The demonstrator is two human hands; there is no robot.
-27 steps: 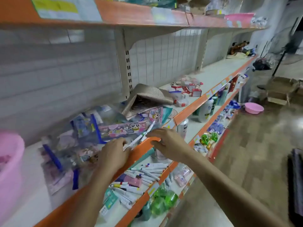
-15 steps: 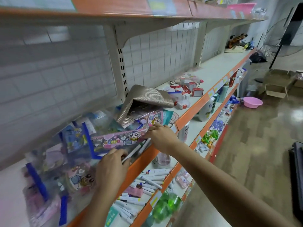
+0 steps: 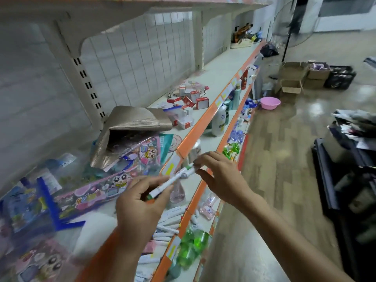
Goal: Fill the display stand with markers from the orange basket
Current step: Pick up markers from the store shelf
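While both hands hold one white marker (image 3: 177,177) just out from the orange shelf edge (image 3: 195,131), nothing's slotted yet. Left hand (image 3: 138,204) fingers curl round its lower end, right hand (image 3: 223,178) pinches the upper end, probably to orient it. Orange basket, display stand: not visible.

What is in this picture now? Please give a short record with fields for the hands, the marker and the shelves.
left hand: holds the lower end of the marker
right hand: pinches the marker's upper end
marker: white, tilted, in front of the orange shelf edge
lower shelf: loose markers, green bottles
floor: pink basin
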